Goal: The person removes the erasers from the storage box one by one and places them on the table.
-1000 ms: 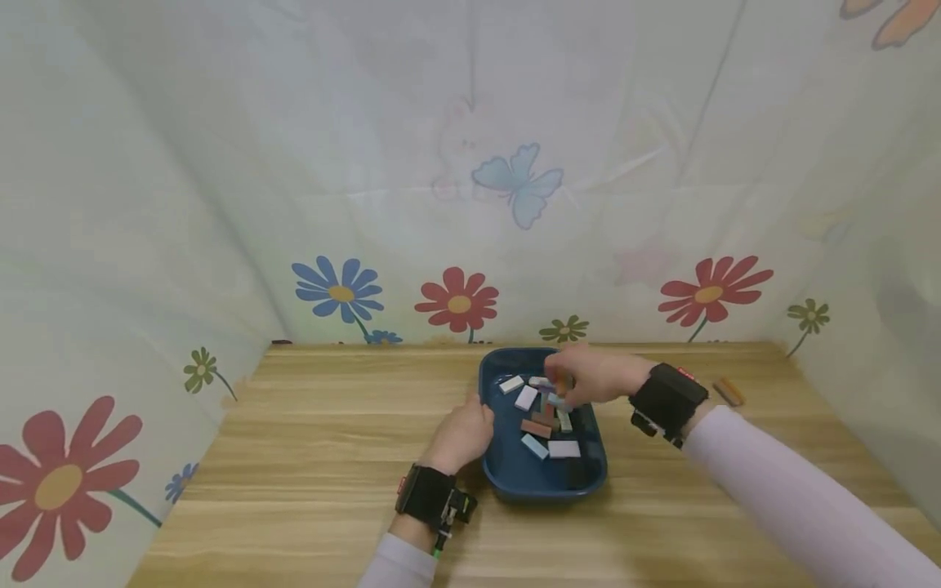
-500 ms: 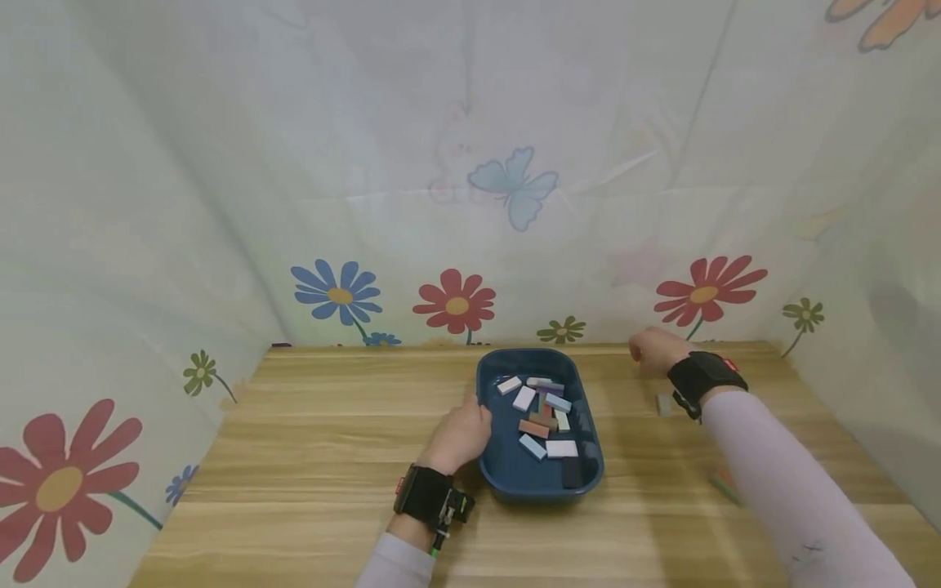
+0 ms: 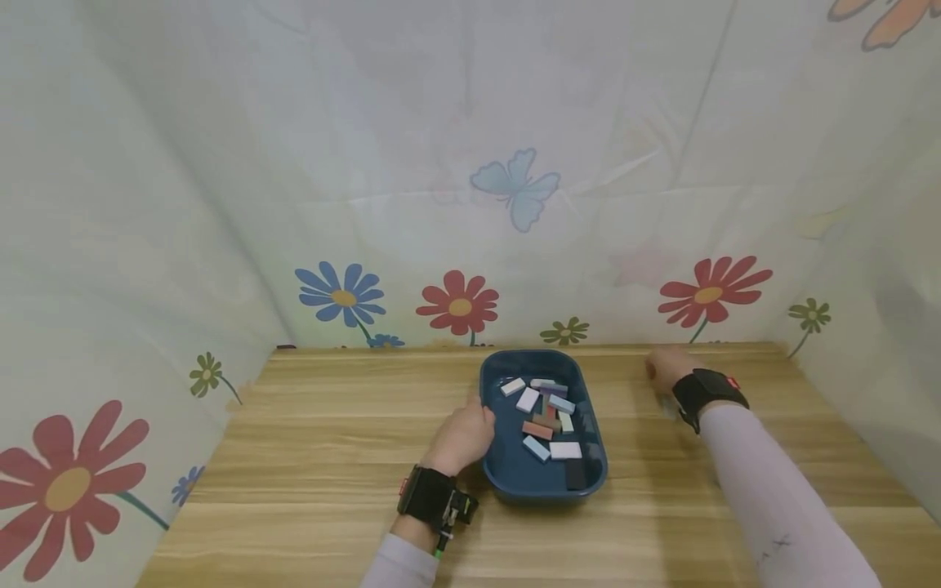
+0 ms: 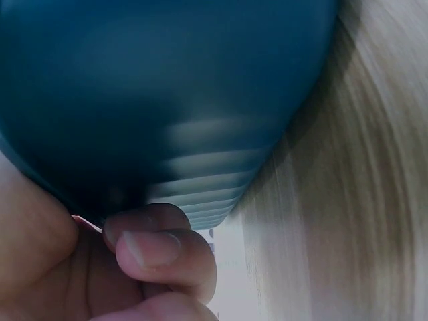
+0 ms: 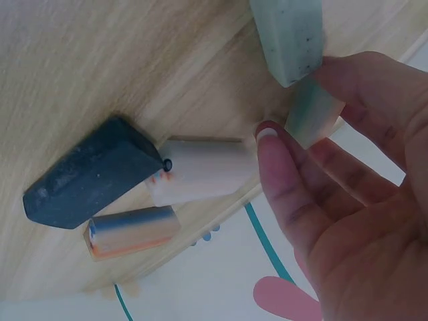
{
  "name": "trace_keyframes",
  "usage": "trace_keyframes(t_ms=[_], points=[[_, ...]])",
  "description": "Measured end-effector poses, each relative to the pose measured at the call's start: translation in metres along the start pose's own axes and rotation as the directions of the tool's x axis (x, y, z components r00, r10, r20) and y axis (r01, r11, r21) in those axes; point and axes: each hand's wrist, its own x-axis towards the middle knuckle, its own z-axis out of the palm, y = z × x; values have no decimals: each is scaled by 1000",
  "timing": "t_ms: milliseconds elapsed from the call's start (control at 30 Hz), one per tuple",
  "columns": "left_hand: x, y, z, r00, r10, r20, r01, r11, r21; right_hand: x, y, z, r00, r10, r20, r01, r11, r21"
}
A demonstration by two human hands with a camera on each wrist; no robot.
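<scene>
Gripping left rim of bin [image 3: 515,495] with curled fingers of left hand [image 3: 461,437], likely to steady it. Holding right hand [image 3: 667,371] right of bin, with bent fingers around green-orange block [image 5: 313,112], apparently to pinch its sides; can't tell if gripping. Inside bin, partly overlapping: pale blocks [image 3: 565,450], brown block [image 3: 538,430]; black block [image 3: 576,474] in near right corner. On counter [image 3: 353,425] right of bin: dark block [image 5: 87,174], white block [image 5: 207,170].

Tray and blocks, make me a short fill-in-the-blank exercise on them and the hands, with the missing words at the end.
The person's ____ hand touches the tray.
In the head view, the tray's block nearest the person is ____.
In the right wrist view, the striped block nearest the dark block is orange along one long edge, ____ along the other.

Missing words: left; black; blue.
</scene>
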Motion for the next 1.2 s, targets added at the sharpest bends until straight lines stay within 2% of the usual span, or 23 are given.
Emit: trace_keyframes(t_ms=[233, 400, 600, 733, 900, 1100, 1200], points=[[-1, 0, -1, 1000, 1, 8, -1, 1000, 1, -2, -2, -3, 998, 28, 52, -28, 1000, 4], [1, 1, -1, 1000, 8, -3, -8, 1000, 28, -3, 1, -5, 999, 29, 46, -29, 999, 15], [-1, 2, -1, 1000, 9, -10, -9, 999, 37, -7, 0, -10, 989, 147, 15, -147, 989, 28], [-1, 3, -2, 1000, 3, -8, -3, 999, 37, -9, -5, -19, 987, 160, 2, -160, 984, 72], [0, 0, -2, 1000, 2, -6, -2, 999, 39, -11, -26, -36, 994, 109, 11, -109, 988, 108], [0, 1, -2, 1000, 9, -10, -8, 999, 52, -12, -59, -41, 1000, 3, -11, -3, 1000, 9], [-1, 2, -2, 1000, 10, -11, -9, 999, 50, -16, -78, -41, 995, -82, -49, 81, 996, -25]])
